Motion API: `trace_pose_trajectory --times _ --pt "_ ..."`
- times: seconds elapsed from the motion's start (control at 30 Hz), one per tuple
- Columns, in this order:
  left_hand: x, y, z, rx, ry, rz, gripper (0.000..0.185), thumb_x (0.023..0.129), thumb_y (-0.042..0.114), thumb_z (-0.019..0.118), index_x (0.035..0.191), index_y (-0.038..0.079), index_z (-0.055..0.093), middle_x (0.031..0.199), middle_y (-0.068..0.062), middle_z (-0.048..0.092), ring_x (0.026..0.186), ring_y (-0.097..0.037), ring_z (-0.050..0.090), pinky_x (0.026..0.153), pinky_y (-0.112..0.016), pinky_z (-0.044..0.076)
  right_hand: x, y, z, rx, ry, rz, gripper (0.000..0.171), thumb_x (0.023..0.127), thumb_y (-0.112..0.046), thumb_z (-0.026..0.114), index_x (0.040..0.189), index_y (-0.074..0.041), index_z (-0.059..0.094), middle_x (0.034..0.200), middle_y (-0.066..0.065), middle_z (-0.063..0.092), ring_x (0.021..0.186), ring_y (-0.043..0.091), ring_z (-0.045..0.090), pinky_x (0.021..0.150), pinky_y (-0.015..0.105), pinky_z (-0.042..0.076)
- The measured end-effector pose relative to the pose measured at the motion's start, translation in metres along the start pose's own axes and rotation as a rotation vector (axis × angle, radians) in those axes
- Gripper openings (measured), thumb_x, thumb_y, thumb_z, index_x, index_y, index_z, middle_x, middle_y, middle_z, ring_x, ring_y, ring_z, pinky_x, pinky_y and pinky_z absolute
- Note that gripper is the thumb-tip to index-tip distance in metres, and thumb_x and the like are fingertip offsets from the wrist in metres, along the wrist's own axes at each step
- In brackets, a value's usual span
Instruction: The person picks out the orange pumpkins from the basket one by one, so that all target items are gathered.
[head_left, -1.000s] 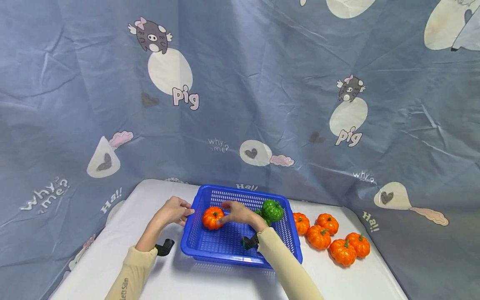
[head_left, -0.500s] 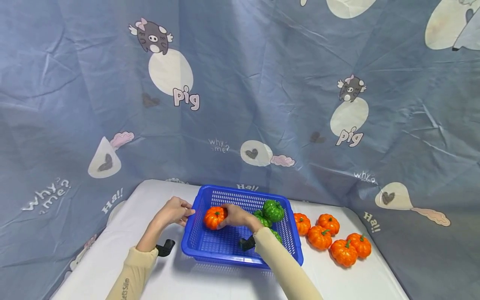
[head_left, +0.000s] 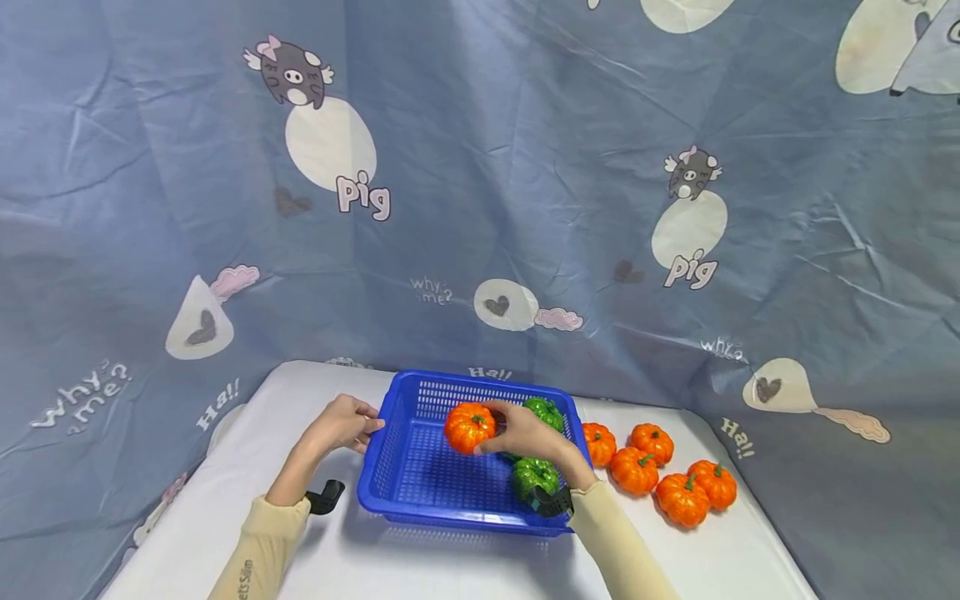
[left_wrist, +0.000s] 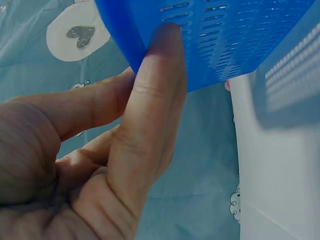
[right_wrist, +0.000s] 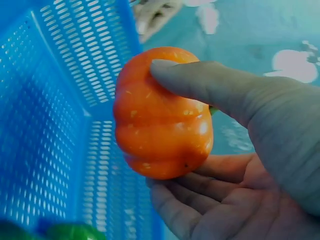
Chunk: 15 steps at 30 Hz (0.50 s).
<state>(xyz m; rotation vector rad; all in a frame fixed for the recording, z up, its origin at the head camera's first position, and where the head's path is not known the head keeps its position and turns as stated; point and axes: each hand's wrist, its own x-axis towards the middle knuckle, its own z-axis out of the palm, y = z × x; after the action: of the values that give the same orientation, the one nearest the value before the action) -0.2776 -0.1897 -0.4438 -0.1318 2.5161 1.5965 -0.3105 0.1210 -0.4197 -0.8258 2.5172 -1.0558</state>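
A blue perforated plastic basket point(head_left: 442, 479) stands on the white table. At its left rim my left hand point(head_left: 341, 427) pinches the edge; the left wrist view shows the thumb and fingers point(left_wrist: 150, 110) on either side of the basket wall. My right hand point(head_left: 525, 435) grips a small orange pumpkin point(head_left: 469, 427) above the basket floor, its thumb over one side and the fingers beneath, as the right wrist view shows. Green pumpkins, one at the back point(head_left: 545, 412) and one at the front point(head_left: 534, 477), lie in the right part of the basket, partly hidden by my right hand and wrist.
Several orange pumpkins point(head_left: 635, 471) sit on the white table point(head_left: 315, 554) to the right of the basket, the closest one against its right wall. A blue printed cloth point(head_left: 450, 167) hangs behind the table and on both sides.
My right hand has taken hold of the orange pumpkin at the basket's left and lifted it, carrying it rightward. My left hand stays at the rim.
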Motion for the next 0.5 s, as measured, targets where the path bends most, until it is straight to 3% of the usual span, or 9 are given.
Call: trace_pose_trajectory --times 0.27,0.5 --pt "0.000 0.000 -0.001 0.016 -0.004 -0.005 0.033 0.093 0.003 0.060 0.119 -0.017 0.056 0.082 -0.016 0.069 0.064 -0.017 0.067 0.060 -0.033 0.061 -0.076 0.019 -0.018 -0.011 0.095 0.050 0.079 0.076 -0.032 0.082 0.140 -0.004 0.045 0.128 0.013 0.059 0.116 0.029 0.058 0.100 0.049 0.050" --pt "0.001 0.002 0.000 0.021 -0.012 -0.002 0.034 0.093 0.003 0.060 0.119 -0.017 0.056 0.082 -0.016 0.069 0.065 -0.017 0.067 0.061 -0.033 0.061 -0.140 0.045 -0.026 0.036 0.154 0.109 0.079 0.076 -0.033 0.082 0.140 -0.006 0.046 0.136 0.018 0.054 0.124 0.039 0.054 0.099 0.048 0.049"
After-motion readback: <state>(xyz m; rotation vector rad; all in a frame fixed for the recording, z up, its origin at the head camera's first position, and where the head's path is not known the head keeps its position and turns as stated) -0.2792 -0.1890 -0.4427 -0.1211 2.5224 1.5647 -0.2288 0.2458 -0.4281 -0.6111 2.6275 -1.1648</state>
